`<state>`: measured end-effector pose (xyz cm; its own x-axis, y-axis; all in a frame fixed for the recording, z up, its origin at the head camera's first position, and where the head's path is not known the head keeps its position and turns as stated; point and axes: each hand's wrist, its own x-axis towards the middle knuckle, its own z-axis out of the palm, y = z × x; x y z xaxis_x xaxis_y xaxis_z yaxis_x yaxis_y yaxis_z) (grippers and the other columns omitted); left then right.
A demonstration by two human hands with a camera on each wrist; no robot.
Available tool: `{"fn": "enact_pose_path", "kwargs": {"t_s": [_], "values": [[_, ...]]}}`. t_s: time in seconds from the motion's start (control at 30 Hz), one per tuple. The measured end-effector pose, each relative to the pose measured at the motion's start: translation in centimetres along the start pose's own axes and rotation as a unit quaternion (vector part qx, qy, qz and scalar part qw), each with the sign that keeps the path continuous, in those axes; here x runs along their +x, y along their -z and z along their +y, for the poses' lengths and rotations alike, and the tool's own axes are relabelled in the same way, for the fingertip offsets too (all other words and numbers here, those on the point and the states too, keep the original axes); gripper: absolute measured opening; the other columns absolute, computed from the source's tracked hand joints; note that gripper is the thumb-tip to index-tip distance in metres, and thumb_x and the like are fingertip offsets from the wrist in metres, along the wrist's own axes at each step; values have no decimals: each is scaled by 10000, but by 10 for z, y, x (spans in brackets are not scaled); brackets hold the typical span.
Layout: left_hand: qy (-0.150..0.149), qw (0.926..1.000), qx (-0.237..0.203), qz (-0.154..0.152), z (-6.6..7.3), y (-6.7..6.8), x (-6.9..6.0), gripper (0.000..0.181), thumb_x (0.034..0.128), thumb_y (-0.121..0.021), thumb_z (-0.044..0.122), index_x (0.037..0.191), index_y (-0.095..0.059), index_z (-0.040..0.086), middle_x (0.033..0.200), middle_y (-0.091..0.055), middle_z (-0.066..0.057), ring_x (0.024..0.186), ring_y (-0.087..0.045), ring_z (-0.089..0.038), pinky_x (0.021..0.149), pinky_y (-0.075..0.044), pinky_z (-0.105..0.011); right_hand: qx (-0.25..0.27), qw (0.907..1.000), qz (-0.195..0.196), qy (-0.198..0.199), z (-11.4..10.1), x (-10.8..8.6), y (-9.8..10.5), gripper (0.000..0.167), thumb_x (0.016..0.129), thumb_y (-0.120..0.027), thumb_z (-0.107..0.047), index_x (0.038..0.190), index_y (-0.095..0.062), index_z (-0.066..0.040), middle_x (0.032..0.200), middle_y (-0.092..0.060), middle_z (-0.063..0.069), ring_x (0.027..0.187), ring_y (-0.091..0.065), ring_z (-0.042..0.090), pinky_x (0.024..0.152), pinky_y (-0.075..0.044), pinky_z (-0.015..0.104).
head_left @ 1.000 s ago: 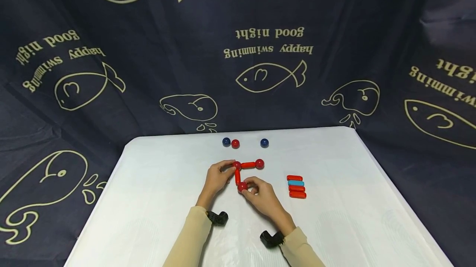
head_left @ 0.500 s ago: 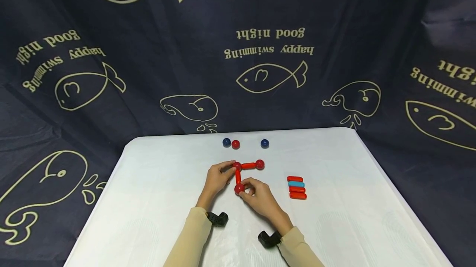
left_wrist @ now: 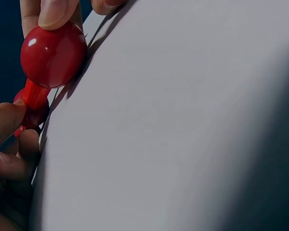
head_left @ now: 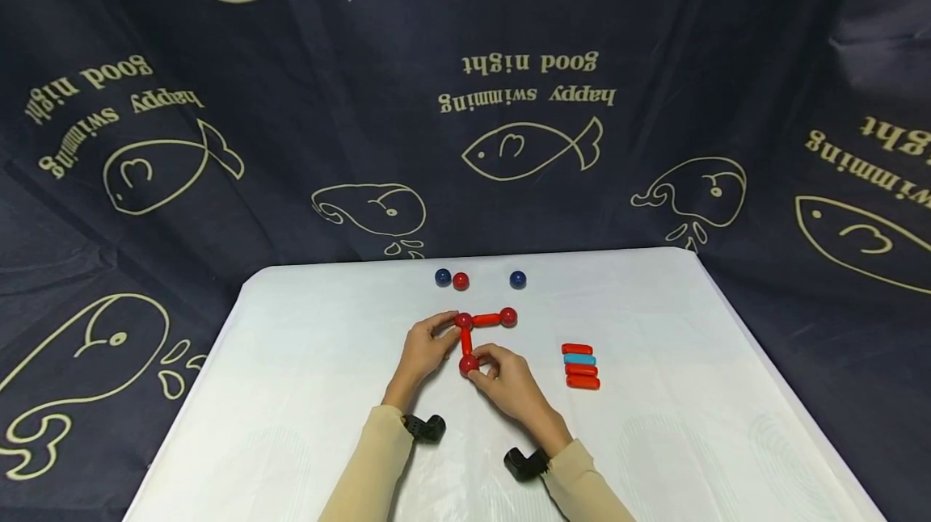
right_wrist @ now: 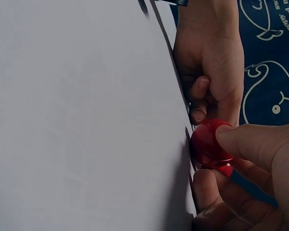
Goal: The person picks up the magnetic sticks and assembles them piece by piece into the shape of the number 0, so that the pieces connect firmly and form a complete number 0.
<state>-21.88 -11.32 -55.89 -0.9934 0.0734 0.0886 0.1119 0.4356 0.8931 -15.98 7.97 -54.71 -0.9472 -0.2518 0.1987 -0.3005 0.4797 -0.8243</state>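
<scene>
Three red balls and two red rods are joined in an L shape on the table. My left hand [head_left: 427, 351] pinches the corner ball [head_left: 463, 321] between thumb and fingers; the left wrist view shows that red ball [left_wrist: 54, 55] under the thumb. From the corner, one red rod [head_left: 486, 319] runs right to a far red ball [head_left: 508, 317]. Another red rod [head_left: 466, 341] runs toward me to the near red ball [head_left: 469, 365]. My right hand [head_left: 512, 383] pinches this near ball, and in the right wrist view the thumb presses on the red ball [right_wrist: 211, 143].
At the back of the white table [head_left: 313, 360] lie a blue ball [head_left: 443, 277], a red ball [head_left: 461, 281] and another blue ball [head_left: 517, 279]. Right of my hands, several red rods [head_left: 583, 382] and a blue rod [head_left: 579, 359] lie in a stack-like row. A dark printed cloth [head_left: 538, 215] hangs behind.
The near red ball in my right hand has shifted slightly left, lining up with the end of its rod. My left hand has stayed on the corner ball.
</scene>
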Motion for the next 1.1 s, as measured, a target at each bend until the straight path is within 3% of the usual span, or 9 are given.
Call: {"fn": "enact_pose_path", "kwargs": {"t_s": [0.2, 0.4, 0.6, 0.83, 1.1], "values": [[-290, 9987, 416, 108, -1, 2, 0, 379, 970, -717, 199, 1343, -695, 133, 1070, -755, -69, 671, -491, -70, 598, -414, -219, -83, 9999, 127, -51, 0, 4, -2, 243, 884, -804, -102, 1108, -722, -55, 934, -671, 70, 666, -515, 49, 589, -443, 198], [-387, 9992, -55, 52, -1, 5, -7, 340, 956, -735, 162, 1288, -710, 93, 988, -771, -86, 683, -525, -78, 607, -439, -216, -70, 9999, 132, -76, 1, 8, -2, 243, 894, -796, -101, 1120, -719, -52, 922, -652, 70, 677, -520, 67, 588, -449, 204], [-319, 9985, -331, -305, 2, 5, -18, 264, 953, -752, 211, 1208, -765, 144, 1061, -771, -62, 818, -608, -77, 700, -494, -222, -96, 9995, 304, -92, 2, 12, -1, 249, 899, -791, -95, 1133, -720, -50, 936, -669, 85, 679, -528, 81, 595, -447, 198], [-219, 9977, -153, -623, 3, 4, -23, 317, 882, -828, 268, 1181, -768, 180, 1065, -768, -24, 626, -538, -77, 570, -447, -219, -55, 9985, 528, -104, 1, 14, -2, 201, 921, -762, -78, 1118, -724, -60, 933, -731, 50, 634, -508, 48, 585, -426, 201], [-153, 9982, 10, -576, 2, 4, -20, 275, 872, -842, 268, 1137, -786, 220, 1073, -763, 3, 602, -500, -62, 547, -415, -219, 73, 9992, 322, -213, -1, 9, 10, 201, 935, -741, -78, 1135, -723, -71, 983, -749, 52, 710, -603, 59, 648, -497, 208]]}}
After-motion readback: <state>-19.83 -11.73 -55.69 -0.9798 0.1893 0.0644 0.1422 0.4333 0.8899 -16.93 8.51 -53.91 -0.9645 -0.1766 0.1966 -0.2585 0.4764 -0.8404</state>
